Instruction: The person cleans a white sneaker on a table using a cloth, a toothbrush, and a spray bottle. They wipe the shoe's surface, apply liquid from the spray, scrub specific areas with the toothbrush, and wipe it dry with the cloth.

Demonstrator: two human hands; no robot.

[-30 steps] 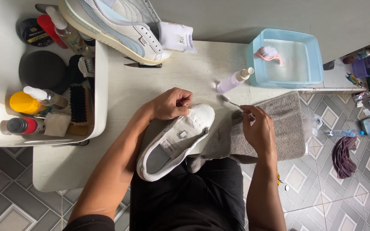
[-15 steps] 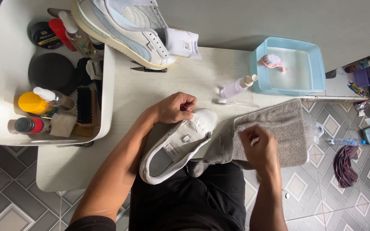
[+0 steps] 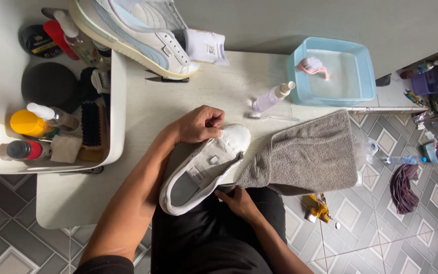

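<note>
Holding the white sneaker (image 3: pixel 206 167) at the table edge over our lap, we close the left hand (image 3: pixel 198 124) firmly on its toe, while the right hand (image 3: pixel 236 200) pinches the grey towel (image 3: pixel 310 155) corner beside the shoe; we keep the shoe steady.

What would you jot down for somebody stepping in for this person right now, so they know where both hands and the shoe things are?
Left hand: fingers pinch the toe of the white shoe, which lies at the table's near edge.
Right hand: at the shoe's side, by the lower edge of the grey towel; whether it grips either is unclear.
Nearby: spray bottle and toothbrush above the towel; blue basin with water and a pink brush; second shoe on the white tray.
Done: cannot tell.
Left: shoe in hand, not set down.
</note>
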